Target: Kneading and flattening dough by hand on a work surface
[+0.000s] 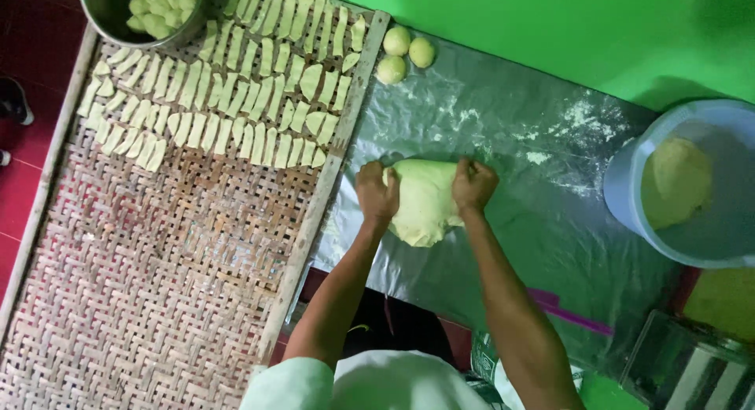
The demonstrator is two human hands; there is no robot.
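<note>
A pale yellow lump of dough [425, 201] lies on a floured clear plastic sheet [543, 221]. My left hand [377, 193] is closed in a fist and presses on the lump's left edge. My right hand [473, 184], also fisted, presses on its right edge. Three small dough balls [407, 52] sit at the far edge of the sheet.
A woven bamboo tray [165, 284] on the left holds rows of cut dough strips [236, 87] at its far end. A metal bowl [102, 9] of small dough pieces stands at the top left. A pale blue bucket [629, 197] with more dough stands at the right. A metal machine [692, 371] is at the bottom right.
</note>
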